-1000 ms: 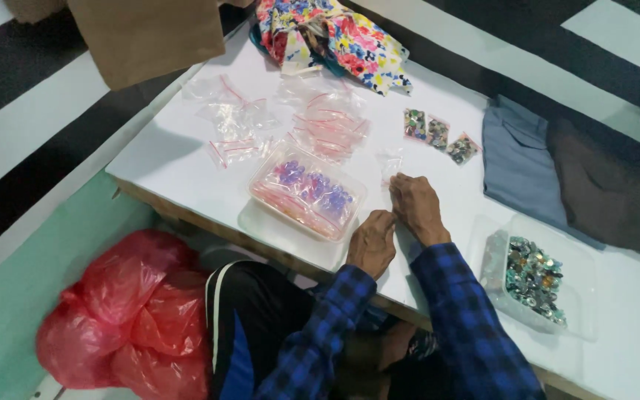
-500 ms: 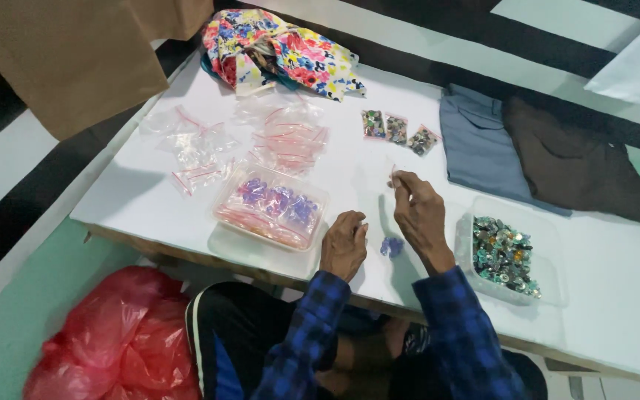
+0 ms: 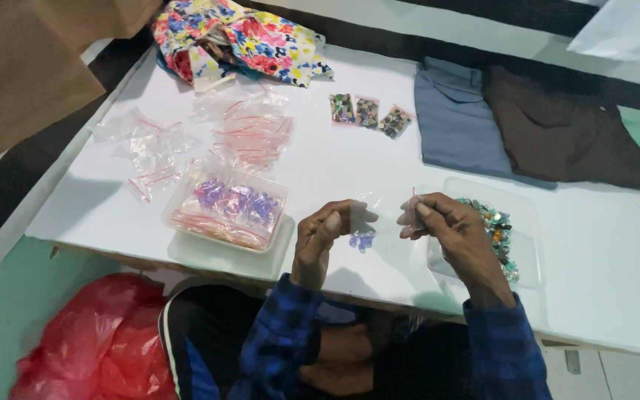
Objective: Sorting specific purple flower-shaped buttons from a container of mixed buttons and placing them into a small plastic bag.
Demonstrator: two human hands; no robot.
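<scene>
I am holding a small clear zip bag (image 3: 387, 215) with a red seal strip between both hands, just above the near edge of the white tabletop (image 3: 616, 259). My left hand (image 3: 320, 237) is pinching its left side with fingers closed, and my right hand (image 3: 453, 230) is pinching the top by the red strip. A few purple beads (image 3: 362, 239) are sitting low in the bag.

At 9 o'clock from my hands, a clear plastic tray (image 3: 225, 209) of purple beads and red-striped bags is lying close to the near edge. At 3 o'clock, just beside my right hand, a second clear tray (image 3: 494, 222) is holding mixed green and multicoloured beads. The bare stretch of tabletop is running from 12 o'clock toward 3 o'clock, widest at the right.

At 11 o'clock, loose empty clear zip bags (image 3: 250, 130) with red strips are lying scattered. At 12 o'clock, three small filled bags (image 3: 368, 115) of dark beads are lying in a row. Beyond them, at 1 o'clock, a folded blue cloth (image 3: 457, 122) is touching a folded brown cloth (image 3: 568, 130). A flowered fabric bundle (image 3: 246, 41) is lying at the far edge. A red plastic bag (image 3: 90, 348) is sitting on the floor at 8 o'clock.
</scene>
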